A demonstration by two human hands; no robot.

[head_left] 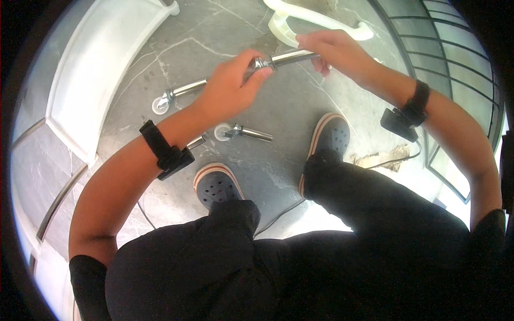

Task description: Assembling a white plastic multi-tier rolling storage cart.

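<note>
Head view, looking straight down: nearest are the person's dark trousers and two grey clogs (217,185) planted on the stone floor (289,107), with a thin cable (278,214) running between the feet. Each forearm carries a black wrist strap (166,151).

Further out, two caster legs lie on the floor — one (243,132) just ahead of the left clog, another (176,95) beyond it, partly hidden by the left arm. A white panel (101,69) lies well to the left.

Above these, both hands hold one chrome tube (289,56) in the air, roughly level. The left hand (230,85) is closed around the tube's left end, thumb and fingertips pinching at a collar or joint there. The right hand (334,51) is wrapped around the other end, steadying it. Beyond them a white plastic frame (316,21) rests on the floor.

It looks like a fitting step — the left hand seems to be working the joint while the right braces. The next move would likely call for a firm counter-grip on the right and a small, aligned twist or push on the left, so that the tube does not slip.
</note>
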